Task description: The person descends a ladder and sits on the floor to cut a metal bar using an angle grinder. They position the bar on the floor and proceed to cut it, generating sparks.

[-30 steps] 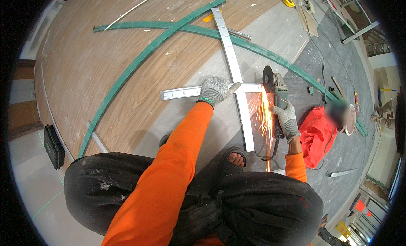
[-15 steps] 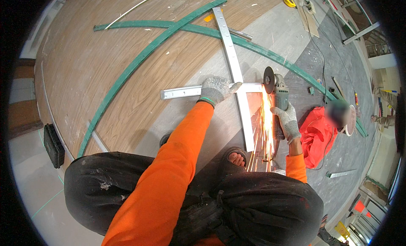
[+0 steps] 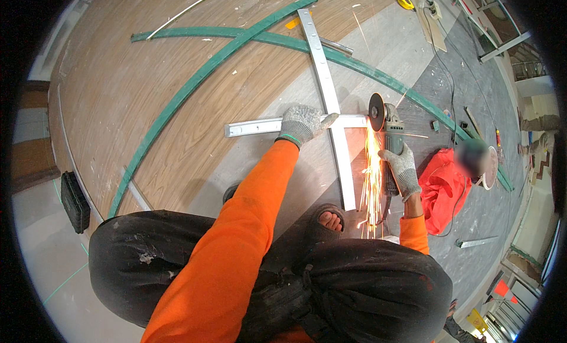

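Observation:
My left hand [image 3: 303,126], in a grey knit glove, grips a short white metal channel [image 3: 254,128], its thumb stretched along the piece. This channel crosses a long white metal strip [image 3: 322,65] on the floor. My right hand [image 3: 404,169], gloved too, is wrapped round the body of an angle grinder [image 3: 394,128]. The grinder's dark disc [image 3: 376,112] meets the right end of the short channel. From there a bright stream of sparks [image 3: 371,172] falls toward my sandalled foot [image 3: 331,220].
Two long green strips [image 3: 177,107] cross beyond my hands. To the right lie a red cloth [image 3: 438,192] and a round white-rimmed container [image 3: 490,167]. A yellow tape measure [image 3: 405,2] and power cords are at the far right; a black case [image 3: 75,202] is at left.
The spark stream has changed shape, with stray sparks now flying up and right of the grinder. Both hands, the grinder and the channel stay almost in place.

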A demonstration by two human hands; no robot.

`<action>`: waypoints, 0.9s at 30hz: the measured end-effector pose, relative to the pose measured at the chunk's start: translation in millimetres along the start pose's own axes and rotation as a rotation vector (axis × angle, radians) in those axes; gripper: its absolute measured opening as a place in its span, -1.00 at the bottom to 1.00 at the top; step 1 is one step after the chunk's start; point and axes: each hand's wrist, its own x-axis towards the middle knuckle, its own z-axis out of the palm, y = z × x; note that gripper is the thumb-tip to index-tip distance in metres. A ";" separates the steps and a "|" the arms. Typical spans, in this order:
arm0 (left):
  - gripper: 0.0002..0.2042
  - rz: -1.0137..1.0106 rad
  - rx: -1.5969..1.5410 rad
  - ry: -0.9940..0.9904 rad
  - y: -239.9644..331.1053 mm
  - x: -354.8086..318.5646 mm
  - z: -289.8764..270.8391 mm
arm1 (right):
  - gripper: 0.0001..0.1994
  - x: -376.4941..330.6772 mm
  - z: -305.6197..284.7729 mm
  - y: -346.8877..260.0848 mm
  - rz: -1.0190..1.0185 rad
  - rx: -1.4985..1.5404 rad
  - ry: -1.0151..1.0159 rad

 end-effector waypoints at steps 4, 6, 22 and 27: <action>-0.17 0.048 -0.056 0.147 -5.8 0.3 11.2 | -0.52 1.1 1.3 0.2 0.068 0.016 0.020; -0.17 0.062 -0.054 0.158 -6.9 1.0 13.1 | -0.52 2.4 -0.7 -3.2 0.069 -0.015 -0.026; -0.20 0.089 -0.049 0.127 -1.6 -5.2 0.7 | -0.57 -3.0 -0.5 -10.4 0.028 -0.038 -0.030; -0.20 0.075 -0.024 0.077 -0.3 -4.5 -2.0 | -0.58 -5.0 1.9 -14.5 0.064 0.017 -0.032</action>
